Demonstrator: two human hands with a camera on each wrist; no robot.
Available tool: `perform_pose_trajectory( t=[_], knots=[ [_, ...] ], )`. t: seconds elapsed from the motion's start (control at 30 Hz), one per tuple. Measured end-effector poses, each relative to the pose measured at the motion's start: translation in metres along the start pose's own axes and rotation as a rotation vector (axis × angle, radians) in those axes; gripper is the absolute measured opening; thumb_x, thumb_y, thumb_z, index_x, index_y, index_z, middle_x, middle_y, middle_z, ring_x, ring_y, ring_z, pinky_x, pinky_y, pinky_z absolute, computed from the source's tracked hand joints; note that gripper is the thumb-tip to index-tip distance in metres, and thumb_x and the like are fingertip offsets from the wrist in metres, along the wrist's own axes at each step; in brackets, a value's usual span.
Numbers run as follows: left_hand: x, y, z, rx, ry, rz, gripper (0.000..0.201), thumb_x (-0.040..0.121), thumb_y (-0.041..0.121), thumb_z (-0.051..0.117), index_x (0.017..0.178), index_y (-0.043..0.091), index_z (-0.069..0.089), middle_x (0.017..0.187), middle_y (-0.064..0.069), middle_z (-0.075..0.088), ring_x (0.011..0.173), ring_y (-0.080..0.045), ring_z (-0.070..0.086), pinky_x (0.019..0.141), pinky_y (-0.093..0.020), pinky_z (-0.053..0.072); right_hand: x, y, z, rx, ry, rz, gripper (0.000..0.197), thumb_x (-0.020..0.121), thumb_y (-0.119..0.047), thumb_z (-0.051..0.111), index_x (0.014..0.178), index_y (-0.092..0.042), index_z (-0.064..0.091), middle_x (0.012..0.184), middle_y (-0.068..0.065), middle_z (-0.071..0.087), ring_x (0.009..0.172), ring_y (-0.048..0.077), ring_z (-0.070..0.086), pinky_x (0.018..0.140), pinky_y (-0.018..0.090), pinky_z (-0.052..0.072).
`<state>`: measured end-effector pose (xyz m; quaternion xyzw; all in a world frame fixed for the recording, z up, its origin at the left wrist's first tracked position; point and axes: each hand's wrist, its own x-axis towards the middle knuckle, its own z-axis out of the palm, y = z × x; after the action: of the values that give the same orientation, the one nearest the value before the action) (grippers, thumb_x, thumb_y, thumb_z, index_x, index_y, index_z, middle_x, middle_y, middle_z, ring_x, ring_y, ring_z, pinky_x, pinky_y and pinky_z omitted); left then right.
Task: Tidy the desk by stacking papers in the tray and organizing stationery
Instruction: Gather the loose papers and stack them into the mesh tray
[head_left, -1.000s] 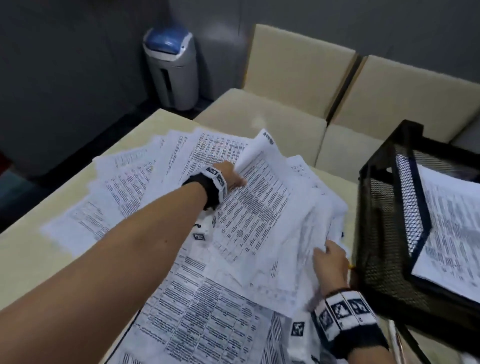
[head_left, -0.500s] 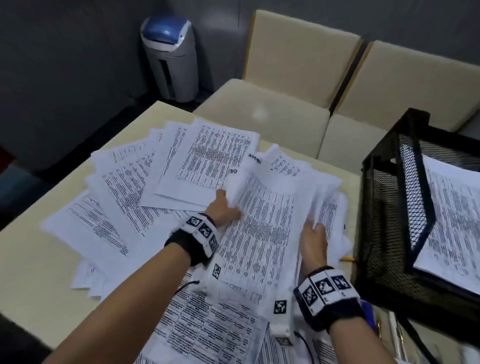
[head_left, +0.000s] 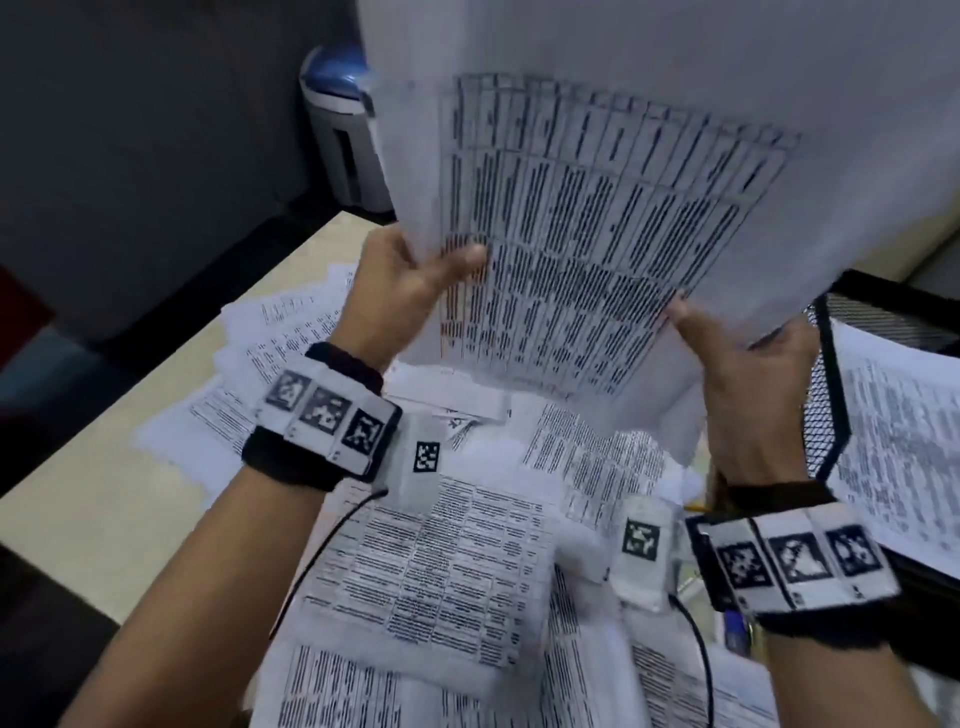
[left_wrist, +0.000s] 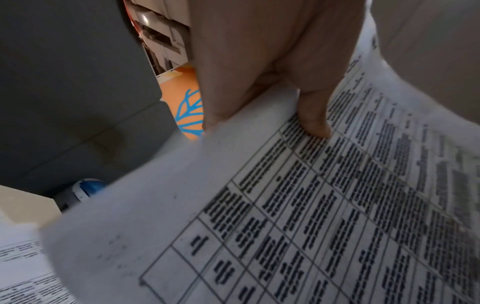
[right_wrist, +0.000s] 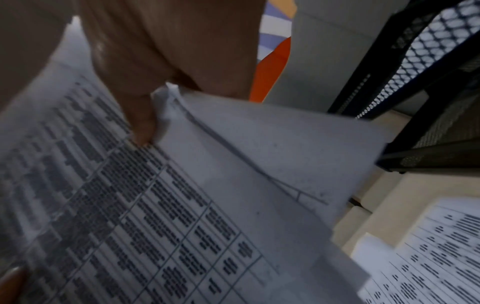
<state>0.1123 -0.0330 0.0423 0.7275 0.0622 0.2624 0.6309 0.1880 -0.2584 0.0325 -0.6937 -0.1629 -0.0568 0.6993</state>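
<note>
A bundle of printed sheets (head_left: 597, 218) is lifted upright above the desk, filling the upper middle of the head view. My left hand (head_left: 415, 275) grips its left edge with the thumb on the printed face; the left wrist view shows the bundle of sheets (left_wrist: 311, 205) under that thumb (left_wrist: 314, 123). My right hand (head_left: 737, 364) pinches the lower right edge, and the right wrist view shows the same sheets (right_wrist: 155, 205). The black mesh paper tray (head_left: 831, 415) stands at the right with printed pages (head_left: 904, 431) in it. More loose papers (head_left: 431, 561) cover the desk (head_left: 130, 519) below.
A blue-lidded waste bin (head_left: 337, 130) stands on the floor beyond the desk's far left corner. A blue pen (head_left: 735, 631) and a yellow pencil tip (head_left: 698, 505) peek out beside the tray. Cables run from both wrist bands over the papers.
Both hands, which were gathering sheets flat on the desk, have closed on a bundle and raised it upright in front of the camera. It now hides the chairs.
</note>
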Motion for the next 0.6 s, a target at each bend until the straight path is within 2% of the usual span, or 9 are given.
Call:
perform_pose_trajectory(
  t=[0.07, 0.13, 0.2, 0.27, 0.33, 0.4, 0.47, 0.53, 0.6],
  knots=[
    [-0.008, 0.008, -0.008, -0.047, -0.043, -0.016, 0.024, 0.070, 0.025, 0.077, 0.090, 0.022, 0.064, 0.077, 0.018, 0.073, 0.077, 0.003, 0.068, 0.071, -0.014, 0.054, -0.010, -0.011, -0.002, 0.059, -0.046, -0.017, 0.031, 0.071, -0.002, 0.075, 0.086, -0.027, 0.067, 0.078, -0.019, 0.072, 0.078, -0.001, 0.067, 0.073, 0.019, 0.054],
    [-0.017, 0.004, -0.014, -0.051, -0.069, -0.066, 0.054, 0.051, 0.051, 0.078, 0.096, 0.024, 0.062, 0.083, 0.015, 0.074, 0.083, 0.002, 0.069, 0.072, -0.014, 0.053, -0.020, -0.010, -0.003, 0.106, -0.051, 0.016, 0.034, 0.062, -0.008, 0.078, 0.089, -0.023, 0.065, 0.077, -0.020, 0.072, 0.077, -0.005, 0.068, 0.070, 0.011, 0.052],
    [-0.025, -0.007, -0.017, -0.081, -0.084, -0.089, 0.075, 0.043, 0.060, 0.080, 0.101, 0.017, 0.059, 0.092, 0.008, 0.073, 0.089, -0.003, 0.069, 0.077, -0.019, 0.055, -0.030, -0.003, 0.000, 0.102, -0.044, 0.051, 0.032, 0.059, -0.011, 0.080, 0.082, -0.022, 0.062, 0.072, -0.022, 0.071, 0.071, -0.008, 0.066, 0.066, 0.007, 0.050],
    [-0.028, -0.022, -0.016, -0.141, -0.060, -0.134, 0.090, 0.038, 0.060, 0.083, 0.107, 0.010, 0.054, 0.097, 0.001, 0.067, 0.086, -0.004, 0.068, 0.077, -0.022, 0.056, -0.034, 0.011, 0.006, 0.112, -0.067, 0.111, 0.044, 0.053, -0.017, 0.087, 0.089, -0.014, 0.061, 0.074, -0.010, 0.070, 0.070, 0.000, 0.065, 0.064, 0.013, 0.053],
    [-0.033, -0.033, -0.014, -0.140, -0.012, -0.158, 0.100, 0.032, 0.063, 0.083, 0.111, 0.008, 0.054, 0.093, 0.000, 0.064, 0.077, 0.001, 0.067, 0.068, -0.016, 0.055, -0.040, 0.024, 0.012, 0.106, -0.080, 0.183, 0.053, 0.057, -0.015, 0.086, 0.102, -0.004, 0.060, 0.085, -0.001, 0.067, 0.074, 0.007, 0.064, 0.066, 0.022, 0.055],
    [-0.040, -0.046, -0.012, -0.106, 0.012, -0.210, 0.113, 0.031, 0.065, 0.081, 0.119, 0.002, 0.052, 0.098, -0.003, 0.066, 0.082, -0.002, 0.068, 0.069, -0.017, 0.055, -0.048, 0.038, 0.019, 0.073, -0.096, 0.259, 0.039, 0.066, -0.005, 0.080, 0.099, -0.007, 0.061, 0.085, 0.001, 0.066, 0.073, 0.007, 0.064, 0.067, 0.027, 0.056],
    [-0.051, -0.060, -0.008, -0.049, -0.038, -0.294, 0.109, 0.032, 0.069, 0.078, 0.119, 0.008, 0.054, 0.103, -0.006, 0.065, 0.089, -0.013, 0.066, 0.078, -0.025, 0.055, -0.055, 0.049, 0.026, 0.006, -0.130, 0.335, 0.024, 0.073, -0.006, 0.074, 0.093, -0.010, 0.063, 0.083, 0.008, 0.066, 0.071, 0.015, 0.065, 0.067, 0.033, 0.055],
    [-0.061, -0.070, -0.004, 0.023, -0.117, -0.358, 0.085, 0.038, 0.069, 0.077, 0.106, 0.020, 0.060, 0.098, -0.002, 0.065, 0.089, -0.015, 0.063, 0.081, -0.027, 0.051, -0.060, 0.055, 0.030, -0.040, -0.150, 0.373, 0.017, 0.076, -0.010, 0.073, 0.089, -0.013, 0.063, 0.085, 0.015, 0.066, 0.075, 0.029, 0.063, 0.071, 0.038, 0.055],
    [-0.064, -0.069, 0.000, 0.071, -0.128, -0.343, 0.047, 0.058, 0.050, 0.078, 0.095, 0.028, 0.058, 0.095, 0.001, 0.064, 0.088, -0.011, 0.062, 0.077, -0.029, 0.050, -0.058, 0.052, 0.029, -0.018, -0.122, 0.368, 0.018, 0.076, -0.013, 0.073, 0.085, -0.020, 0.059, 0.080, 0.004, 0.066, 0.071, 0.013, 0.065, 0.064, 0.021, 0.055]
  ],
)
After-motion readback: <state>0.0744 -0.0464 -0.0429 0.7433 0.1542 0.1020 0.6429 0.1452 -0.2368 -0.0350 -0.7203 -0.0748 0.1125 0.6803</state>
